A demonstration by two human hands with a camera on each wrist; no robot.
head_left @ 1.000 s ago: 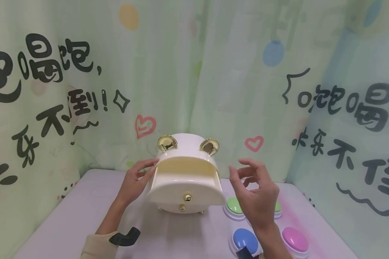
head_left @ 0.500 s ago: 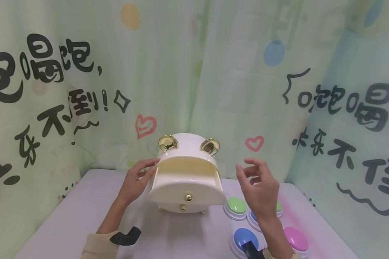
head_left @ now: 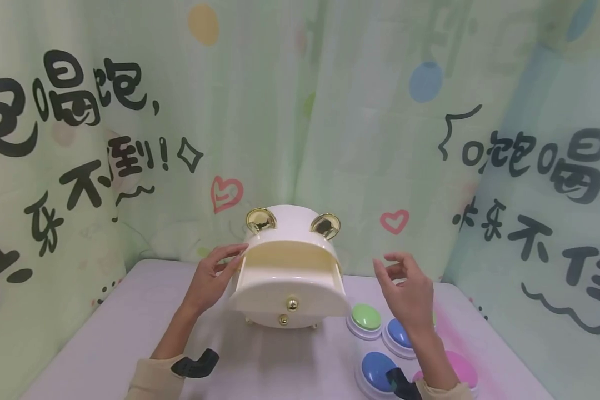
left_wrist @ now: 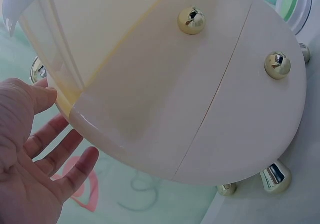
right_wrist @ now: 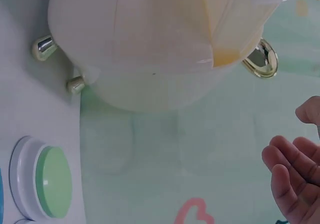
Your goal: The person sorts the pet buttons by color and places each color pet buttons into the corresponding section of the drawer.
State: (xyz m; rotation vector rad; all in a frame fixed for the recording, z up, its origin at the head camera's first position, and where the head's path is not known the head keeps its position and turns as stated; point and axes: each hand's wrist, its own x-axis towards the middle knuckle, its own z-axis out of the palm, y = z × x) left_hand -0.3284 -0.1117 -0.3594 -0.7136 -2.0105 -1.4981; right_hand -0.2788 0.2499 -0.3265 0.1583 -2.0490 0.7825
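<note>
A white toy-like storage cabinet (head_left: 295, 225) with gold ears stands on the table, its upper drawer (head_left: 289, 297) pulled out toward me. Gold ball knobs, the upper one (left_wrist: 191, 20) and the lower one (left_wrist: 278, 65), sit on the two drawer fronts. My left hand (head_left: 211, 280) rests against the cabinet's left side. In the left wrist view its thumb tip lies at the side edge beside the drawer, the other fingers loosely spread. My right hand (head_left: 407, 289) hovers to the right of the cabinet, fingers loosely bent and holding nothing; the right wrist view shows its palm (right_wrist: 300, 184) apart from the cabinet.
Several round push buttons stand on the table at right: a green button (head_left: 366, 316), a blue button (head_left: 378, 371) and a pink button (head_left: 462, 369) among them. A pale green printed curtain (head_left: 300, 111) hangs behind the table (head_left: 145, 294).
My right hand has moved to the right, away from the cabinet, and its fingers sit slightly lower. My left hand and the pulled-out drawer have stayed in place.
</note>
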